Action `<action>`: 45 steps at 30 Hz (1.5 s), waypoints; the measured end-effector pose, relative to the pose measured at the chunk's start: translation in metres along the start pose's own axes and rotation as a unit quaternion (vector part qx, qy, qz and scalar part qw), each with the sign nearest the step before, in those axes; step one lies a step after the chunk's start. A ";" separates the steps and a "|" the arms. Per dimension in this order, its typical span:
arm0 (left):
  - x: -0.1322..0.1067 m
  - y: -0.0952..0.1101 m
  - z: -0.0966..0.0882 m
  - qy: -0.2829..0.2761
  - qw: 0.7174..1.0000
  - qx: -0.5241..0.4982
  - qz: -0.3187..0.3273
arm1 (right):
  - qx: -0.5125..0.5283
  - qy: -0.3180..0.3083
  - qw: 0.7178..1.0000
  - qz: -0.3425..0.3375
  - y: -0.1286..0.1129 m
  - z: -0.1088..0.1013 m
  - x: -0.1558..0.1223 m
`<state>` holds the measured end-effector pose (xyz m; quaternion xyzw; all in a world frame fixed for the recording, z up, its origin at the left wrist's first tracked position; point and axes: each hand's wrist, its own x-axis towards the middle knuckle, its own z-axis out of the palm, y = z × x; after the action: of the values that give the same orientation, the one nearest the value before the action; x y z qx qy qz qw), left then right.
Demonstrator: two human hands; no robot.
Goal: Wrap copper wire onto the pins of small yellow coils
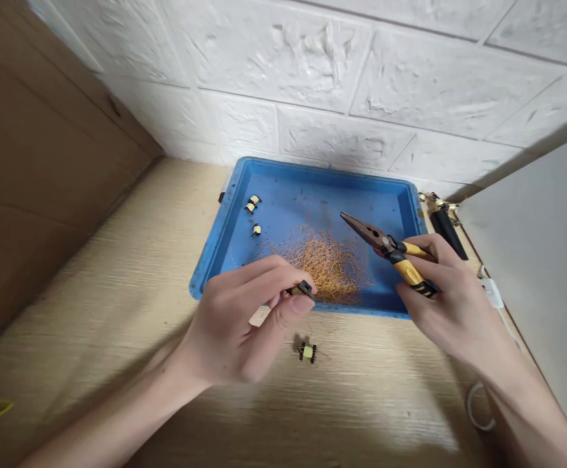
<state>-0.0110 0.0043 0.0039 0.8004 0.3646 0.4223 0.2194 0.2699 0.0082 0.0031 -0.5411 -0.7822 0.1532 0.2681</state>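
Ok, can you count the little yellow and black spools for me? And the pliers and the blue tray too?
Blue plastic tray: 1
Needle-nose pliers, in the right hand: 1
Yellow-and-black coil bobbins: 5 (three in the tray, one on the table, one in the left hand)
Total: 7
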 end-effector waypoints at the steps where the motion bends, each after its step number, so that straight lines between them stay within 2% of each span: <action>1: 0.001 0.000 0.000 -0.002 1.000 0.004 -0.003 | 0.002 -0.009 1.000 -0.005 0.001 0.000 -0.001; 6: 0.000 -0.002 0.000 -0.011 1.000 0.015 -0.018 | 0.020 -0.042 0.999 -0.024 -0.003 -0.002 -0.004; 8: -0.001 -0.004 0.000 -0.031 0.999 0.004 -0.019 | 0.039 -0.077 0.996 -0.023 -0.009 -0.006 -0.005; 14: 0.001 -0.004 -0.004 -0.172 0.980 -0.095 0.019 | 0.084 -0.201 0.976 -0.020 -0.022 -0.019 -0.007; 18: 0.004 0.000 -0.010 -0.221 0.970 -0.098 -0.004 | 0.090 -0.207 0.974 -0.027 -0.019 -0.021 -0.006; 22: 0.003 0.001 -0.013 -0.226 0.970 -0.087 -0.016 | 0.090 -0.194 0.976 -0.028 -0.011 -0.023 -0.005; 34: 0.004 0.004 -0.015 -0.237 0.968 -0.086 -0.006 | 0.093 -0.241 0.966 -0.006 -0.013 -0.021 -0.005; 45: 0.006 0.002 -0.013 -0.241 0.966 -0.090 0.005 | 0.104 -0.220 0.970 -0.020 -0.015 -0.021 -0.004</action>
<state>-0.0191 0.0082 0.0155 0.8572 0.2579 0.2491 0.3697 0.2717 -0.0024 0.0270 -0.4475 -0.8125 0.3434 0.1472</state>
